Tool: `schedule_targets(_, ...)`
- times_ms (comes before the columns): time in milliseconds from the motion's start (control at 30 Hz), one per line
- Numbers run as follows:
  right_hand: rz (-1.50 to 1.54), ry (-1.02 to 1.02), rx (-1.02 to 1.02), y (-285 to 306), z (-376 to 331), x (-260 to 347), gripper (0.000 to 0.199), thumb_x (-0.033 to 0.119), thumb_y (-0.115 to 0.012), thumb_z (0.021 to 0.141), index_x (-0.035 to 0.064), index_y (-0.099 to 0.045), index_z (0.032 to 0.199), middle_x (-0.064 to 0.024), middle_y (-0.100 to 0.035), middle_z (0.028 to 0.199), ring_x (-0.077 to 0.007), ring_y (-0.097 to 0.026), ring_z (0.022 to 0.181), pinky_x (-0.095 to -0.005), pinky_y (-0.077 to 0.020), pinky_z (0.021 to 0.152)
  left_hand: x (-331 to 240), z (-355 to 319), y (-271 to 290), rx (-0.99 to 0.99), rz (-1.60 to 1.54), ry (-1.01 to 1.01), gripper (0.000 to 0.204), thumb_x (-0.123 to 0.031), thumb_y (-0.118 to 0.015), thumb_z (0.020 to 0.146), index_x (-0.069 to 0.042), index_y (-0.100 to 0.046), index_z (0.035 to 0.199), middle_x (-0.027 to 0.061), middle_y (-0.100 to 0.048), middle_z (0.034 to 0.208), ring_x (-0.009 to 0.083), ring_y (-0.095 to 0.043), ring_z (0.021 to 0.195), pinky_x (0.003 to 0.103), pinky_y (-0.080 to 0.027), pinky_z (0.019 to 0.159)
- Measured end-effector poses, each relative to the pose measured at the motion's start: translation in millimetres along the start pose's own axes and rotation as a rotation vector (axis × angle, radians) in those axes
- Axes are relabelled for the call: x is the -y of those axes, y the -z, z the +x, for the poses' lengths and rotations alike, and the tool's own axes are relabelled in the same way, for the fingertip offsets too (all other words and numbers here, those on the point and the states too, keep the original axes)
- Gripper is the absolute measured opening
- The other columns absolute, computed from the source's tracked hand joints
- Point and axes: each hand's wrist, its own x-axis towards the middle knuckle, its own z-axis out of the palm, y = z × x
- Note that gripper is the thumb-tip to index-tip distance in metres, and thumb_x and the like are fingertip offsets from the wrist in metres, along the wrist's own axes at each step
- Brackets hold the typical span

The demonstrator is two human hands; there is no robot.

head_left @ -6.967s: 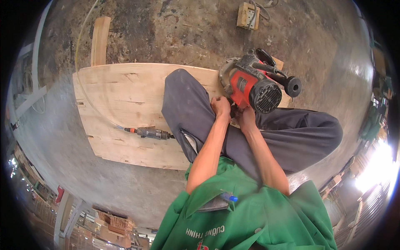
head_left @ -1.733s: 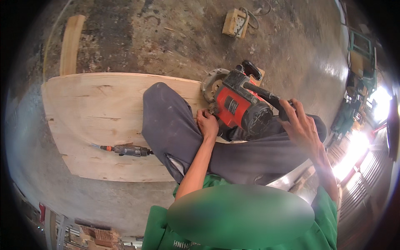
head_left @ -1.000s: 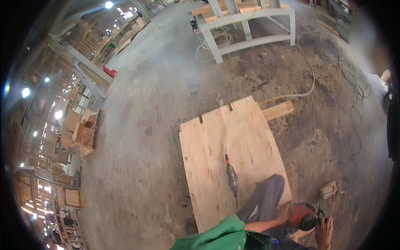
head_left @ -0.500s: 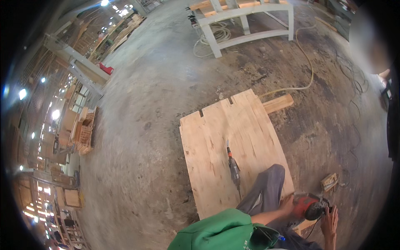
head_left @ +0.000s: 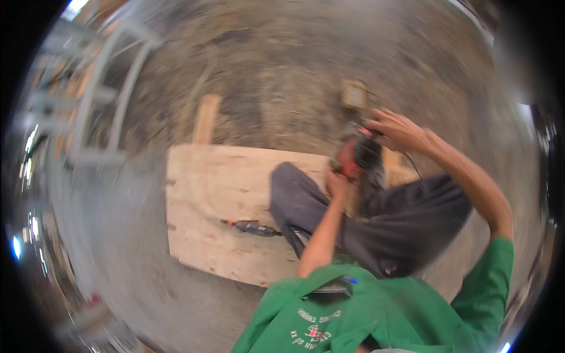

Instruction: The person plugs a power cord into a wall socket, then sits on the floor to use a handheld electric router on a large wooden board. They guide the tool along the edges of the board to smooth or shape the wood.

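1. The person's left hand (head_left: 337,185) curls at the near side of the red-and-black power tool (head_left: 348,156), beside the pale, flat wooden panel (head_left: 226,182) — cannot tell whether it grips.
2. The right hand (head_left: 400,130) has fingers extended at the tool's far side — grip too blurred to tell.

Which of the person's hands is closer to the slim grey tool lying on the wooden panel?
Left. The left hand is ahead and to the right of the slim grey tool, at the near side of the red power tool; the right hand is farther right and ahead.
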Motion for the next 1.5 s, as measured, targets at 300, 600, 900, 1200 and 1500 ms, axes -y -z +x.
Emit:
schedule_targets(300,-0.157,-0.251,0.016,-30,-57,-29,0.032,0.022,-0.062,0.078,-0.0027,-0.053,0.096,-0.0185,-0.056,0.085,-0.0289,-0.061,0.079,-0.0355,-0.0518,0.066,-20,-30,-33,0.033,0.143,-0.018,0.015,-0.011,-0.050,0.078,0.000,-0.053,0.087,0.0210,-0.061,0.083,0.0392,-0.058,0.083,0.044,-0.043,0.072)
schedule_targets(600,-0.383,0.163,-0.471,-64,-62,-63,0.033,0.024,-0.057,0.084,-0.0062,-0.053,0.098,-0.0182,-0.053,0.086,-0.0286,-0.062,0.078,-0.0349,-0.0537,0.052,-12,-20,-37,0.062,0.175,-0.036,0.020,-0.015,-0.051,0.077,0.001,-0.057,0.088,0.0207,-0.063,0.087,0.0381,-0.059,0.085,0.044,-0.044,0.076)
schedule_targets(900,-0.411,-0.263,-0.212,-70,-32,-36,0.024,0.024,-0.057,0.083,0.0019,-0.061,0.089,-0.0084,-0.059,0.067,-0.0257,-0.063,0.065,-0.0331,-0.0531,0.056,-6,-21,-42,-0.029,-0.030,0.028,0.016,-0.009,-0.055,0.079,0.004,-0.061,0.086,0.0099,-0.060,0.075,0.0150,-0.054,0.068,0.028,-0.043,0.062)
schedule_targets(1200,-0.422,0.279,-0.491,-75,-56,-70,0.022,0.026,-0.054,0.086,0.0077,-0.060,0.098,-0.0110,-0.056,0.080,-0.0259,-0.062,0.069,-0.0346,-0.0521,0.054,-4,-21,-40,-0.018,0.032,0.035,0.020,-0.012,-0.053,0.075,0.000,-0.064,0.086,0.0133,-0.065,0.078,0.0261,-0.062,0.073,0.035,-0.046,0.069)
schedule_targets(1500,-0.557,0.094,-0.365,-67,-56,-33,0.022,0.016,-0.054,0.083,0.0089,-0.064,0.102,-0.0087,-0.059,0.095,-0.0216,-0.060,0.086,-0.0305,-0.0521,0.068,1,-18,-33,-0.055,0.037,0.022,0.019,-0.013,-0.054,0.072,-0.002,-0.063,0.083,0.0165,-0.065,0.081,0.0320,-0.062,0.078,0.039,-0.046,0.072)
